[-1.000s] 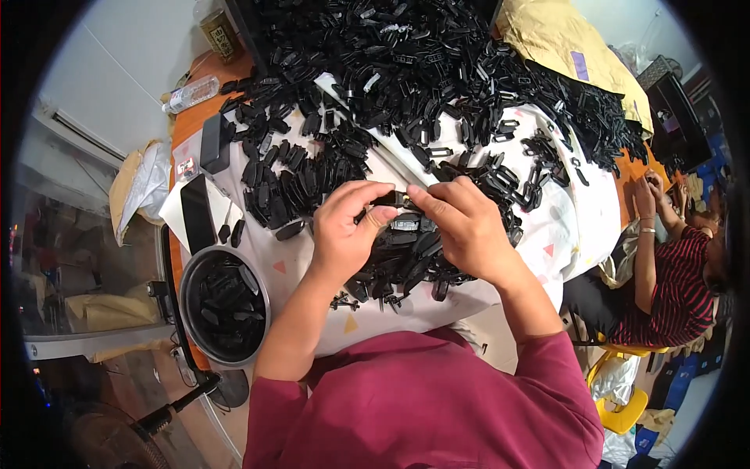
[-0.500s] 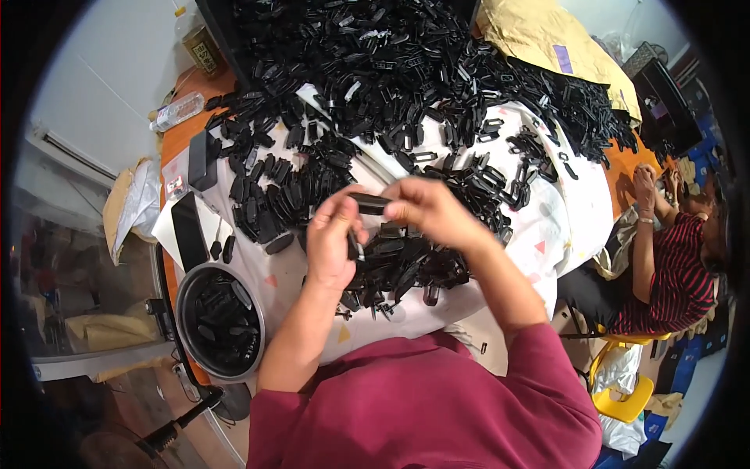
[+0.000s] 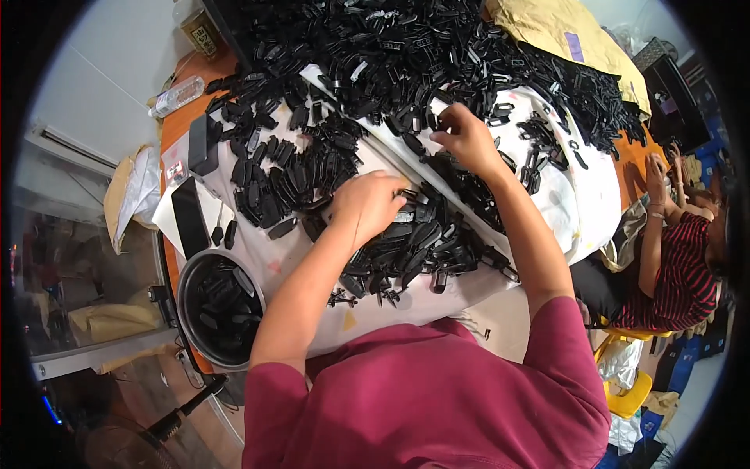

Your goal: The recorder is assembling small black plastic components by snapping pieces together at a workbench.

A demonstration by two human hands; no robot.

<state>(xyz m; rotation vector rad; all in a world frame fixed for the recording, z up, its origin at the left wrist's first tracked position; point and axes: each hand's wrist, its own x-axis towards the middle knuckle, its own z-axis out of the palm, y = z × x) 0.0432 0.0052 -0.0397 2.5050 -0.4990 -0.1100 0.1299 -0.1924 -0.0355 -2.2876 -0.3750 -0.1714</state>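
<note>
Small oblong black plastic parts lie heaped in front of me. My left hand is over the near pile of black parts, its fingers curled down at a black piece at the pile's upper edge. Farther forward and to the right, my right hand bends its thumb and fingertips round a small black part at the edge of the large far heap. Its fingers partly hide that part. A white strip runs slantwise between the two hands.
At the left stand a round grey tub of black parts, a phone on white paper and a clear bottle. A yellowish sack lies at the far right. Beyond the table's right side sits a person in a striped top.
My hands were together, holding a dark oblong part between them. They have separated: the left came down onto the near pile, the right reached forward and right to the heap.
</note>
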